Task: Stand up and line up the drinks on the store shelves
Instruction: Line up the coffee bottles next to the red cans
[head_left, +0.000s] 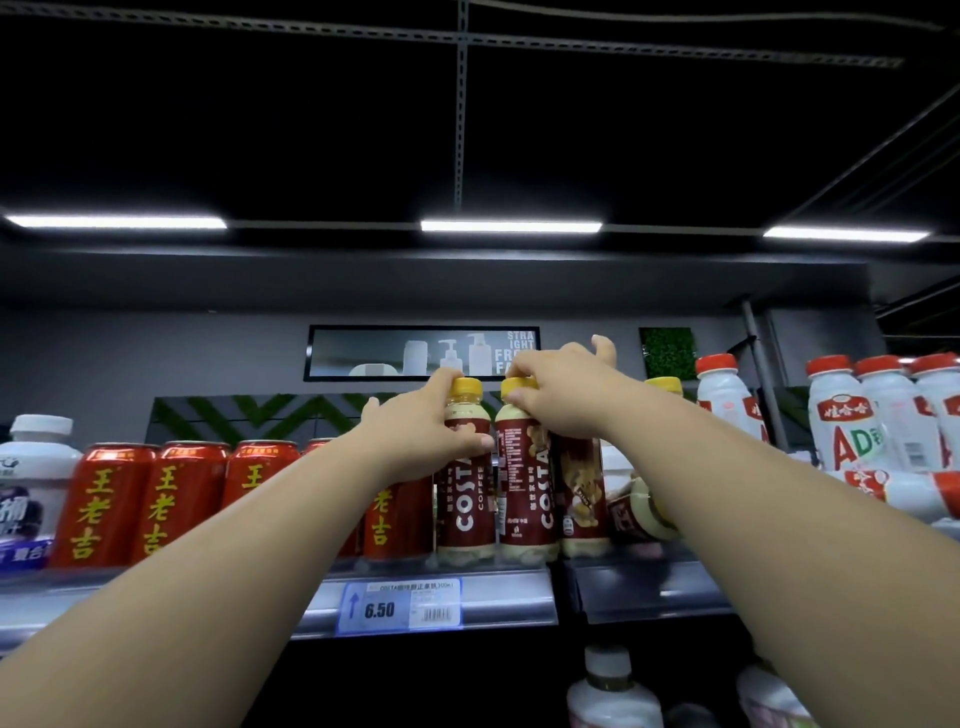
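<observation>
Two Costa coffee bottles with yellow caps stand upright side by side on the top shelf (467, 597). My left hand (421, 431) grips the left bottle (466, 499) around its neck and shoulder. My right hand (561, 395) holds the right bottle (524, 493) at its cap and shoulder. A third Costa bottle (584, 493) stands just behind and to the right. Another one (636, 512) lies on its side behind my right forearm, partly hidden.
Red canned drinks (150, 499) stand in a row at the left, with a white bottle (31, 467) beyond them. White AD milk bottles (857, 415) stand at the right; one (904, 491) lies flat. A price tag (400, 605) sits on the shelf edge. More bottles (613, 691) show below.
</observation>
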